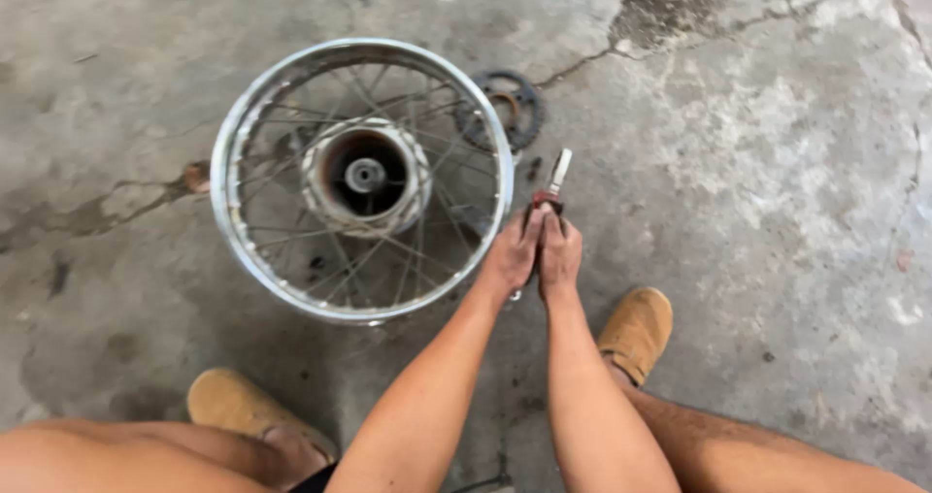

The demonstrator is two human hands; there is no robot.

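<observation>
cracked concrete floor (777,163): both hands' grip pinches a small tool (551,194) beside spoked wheel (361,178), sprocket (505,108) behind.

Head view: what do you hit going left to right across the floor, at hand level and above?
Spoked wheel rim with its hub → dark sprocket lying flat behind the rim → left hand → right hand, both holding a small red-and-metal tool → bare cracked concrete floor.
</observation>
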